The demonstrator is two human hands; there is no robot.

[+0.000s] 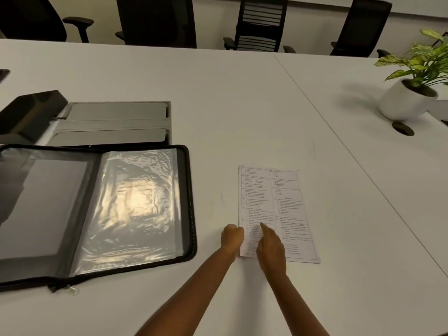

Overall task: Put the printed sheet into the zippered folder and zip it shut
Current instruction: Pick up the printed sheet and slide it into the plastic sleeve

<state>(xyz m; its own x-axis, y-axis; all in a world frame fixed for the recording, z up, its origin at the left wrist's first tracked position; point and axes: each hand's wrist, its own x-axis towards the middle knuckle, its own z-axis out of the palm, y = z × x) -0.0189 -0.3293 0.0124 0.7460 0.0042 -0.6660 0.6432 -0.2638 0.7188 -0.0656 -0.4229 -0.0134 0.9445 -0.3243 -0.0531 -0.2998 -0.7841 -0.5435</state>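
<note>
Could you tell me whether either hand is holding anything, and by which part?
The printed sheet lies flat. The right hand rests straight fingers on its lower left; whether the curled left hand pinches its left edge cannot be told.

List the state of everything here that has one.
zippered folder: unzipped, lying open flat.
printed sheet: lying flat, outside the folder.
left hand: curled at the sheet's left edge; grip unclear.
right hand: fingers extended, resting on the sheet.
potted plant: upright.
</note>
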